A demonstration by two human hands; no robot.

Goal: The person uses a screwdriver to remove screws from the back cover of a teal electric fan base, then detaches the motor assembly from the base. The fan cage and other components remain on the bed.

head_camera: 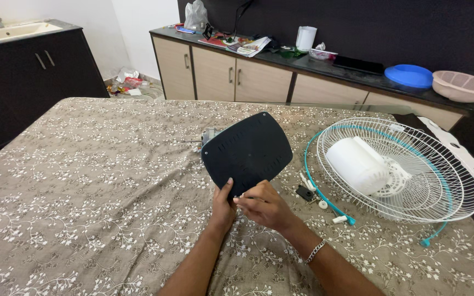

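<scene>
Both hands' fingers (227, 189) closed around black panel (246, 149); white motor housing (356, 165) inside wire fan guard (451, 181).

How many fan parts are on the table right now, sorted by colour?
Black: 2, the rounded panel in both hands and a small piece
White: 2, the wire grille and motor cover
Teal: 1, the rim band
Total: 5

A knotted, translucent white plastic bag (196, 15) stands at the far left end of the dark counter surface (352, 70). Just right of it lies a loose pile of flat printed papers and leaflets (242, 45), red, white and grey. On the floor at far left sit crumpled wrappers (127, 81), silver, red and white.
</scene>
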